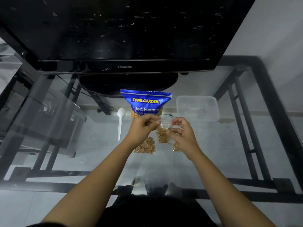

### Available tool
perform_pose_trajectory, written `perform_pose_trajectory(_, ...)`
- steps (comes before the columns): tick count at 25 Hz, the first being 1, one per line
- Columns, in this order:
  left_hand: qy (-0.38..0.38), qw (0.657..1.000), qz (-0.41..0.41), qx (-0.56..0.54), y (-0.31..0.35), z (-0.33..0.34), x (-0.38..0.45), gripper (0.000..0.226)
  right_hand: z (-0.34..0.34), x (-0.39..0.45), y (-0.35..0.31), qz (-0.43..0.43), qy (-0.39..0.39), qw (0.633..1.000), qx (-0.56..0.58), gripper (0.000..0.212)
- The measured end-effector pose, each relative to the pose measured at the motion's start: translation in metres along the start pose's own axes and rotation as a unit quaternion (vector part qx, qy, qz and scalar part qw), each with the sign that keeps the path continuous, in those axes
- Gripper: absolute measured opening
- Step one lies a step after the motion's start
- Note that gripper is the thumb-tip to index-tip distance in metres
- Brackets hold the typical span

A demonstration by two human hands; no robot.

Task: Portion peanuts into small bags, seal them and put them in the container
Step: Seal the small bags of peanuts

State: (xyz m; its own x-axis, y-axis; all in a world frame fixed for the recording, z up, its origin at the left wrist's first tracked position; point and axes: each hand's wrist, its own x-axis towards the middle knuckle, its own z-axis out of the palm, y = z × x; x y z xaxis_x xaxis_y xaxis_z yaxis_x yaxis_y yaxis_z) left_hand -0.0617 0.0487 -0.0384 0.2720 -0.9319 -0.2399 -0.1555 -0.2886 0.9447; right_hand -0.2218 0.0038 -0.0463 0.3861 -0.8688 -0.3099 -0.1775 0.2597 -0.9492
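Note:
A small clear bag of peanuts (162,134) hangs between my hands above the glass table. My left hand (142,128) pinches its top left edge, and my right hand (182,132) pinches the top right edge. Two more filled small bags lie on the glass: one (146,146) under my left wrist, another (176,147) partly hidden under my right hand. The blue Tong Garden salted peanuts pouch (146,102) stands just behind my hands. A clear plastic container (197,108) sits to its right. A white plastic spoon (120,123) lies to the pouch's left.
A black Samsung television (124,67) on its oval stand (127,84) fills the back of the glass table (65,128). The table's black metal frame (246,128) shows through the glass. A white wall rises at the right.

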Motion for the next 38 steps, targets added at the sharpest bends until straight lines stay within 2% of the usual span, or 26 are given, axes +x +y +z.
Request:
perform_pose_trajectory(2,0.0,1.0,0.01,-0.018,0.013,0.0,0.004,0.011,-0.002,0.002,-0.013,0.016,0.033,0.998,0.059,0.024)
perform_pose_trajectory(4,-0.007,1.0,0.012,0.003,0.027,-0.001,0.007,0.007,-0.002,0.004,-0.025,0.003,0.061,0.997,0.052,0.009)
perform_pose_trajectory(7,-0.01,0.983,0.068,0.169,0.042,-0.001,0.01,0.015,0.0,0.007,-0.034,-0.039,0.073,0.997,0.003,0.009)
perform_pose_trajectory(9,0.007,0.967,0.1,0.235,0.048,0.002,0.01,0.015,0.003,0.007,-0.037,-0.068,0.091,0.992,-0.057,0.012)
perform_pose_trajectory(13,0.051,0.953,0.13,0.269,0.049,0.006,0.009,0.013,0.006,0.007,-0.038,-0.14,0.164,0.954,-0.21,0.01)
perform_pose_trajectory(18,0.058,0.953,0.114,0.276,0.039,-0.003,0.006,0.018,-0.001,0.009,-0.032,-0.138,0.166,0.954,-0.21,0.01)
perform_pose_trajectory(20,0.063,0.968,0.082,0.227,0.032,-0.004,0.001,0.018,-0.002,0.009,-0.027,-0.111,0.145,0.966,-0.185,0.011)
perform_pose_trajectory(22,0.021,0.996,0.024,0.078,0.023,-0.001,-0.008,0.01,-0.003,0.009,-0.022,-0.055,0.119,0.985,-0.116,0.012)
perform_pose_trajectory(23,-0.009,1.0,-0.013,0.009,0.016,0.002,-0.013,0.009,-0.003,0.009,-0.018,-0.021,0.107,0.991,-0.074,0.012)
perform_pose_trajectory(24,-0.026,0.998,-0.045,-0.026,0.006,0.007,-0.016,0.011,-0.004,0.01,-0.012,0.012,0.095,0.995,-0.04,0.011)
perform_pose_trajectory(26,-0.008,0.995,-0.098,-0.025,-0.012,0.016,-0.022,0.011,-0.005,0.012,0.002,0.063,0.075,0.995,-0.026,0.013)
perform_pose_trajectory(29,0.04,0.988,-0.14,0.058,-0.031,0.025,-0.025,0.006,-0.011,0.008,0.025,0.071,0.107,0.98,-0.151,0.02)
perform_pose_trajectory(32,0.042,0.975,-0.129,0.175,-0.044,0.032,-0.024,0.011,-0.02,-0.001,0.045,0.048,0.155,0.926,-0.341,0.024)
perform_pose_trajectory(38,0.084,0.939,-0.098,0.318,-0.057,0.042,-0.022,0.018,-0.019,0.003,0.057,0.066,0.13,0.888,-0.435,0.031)
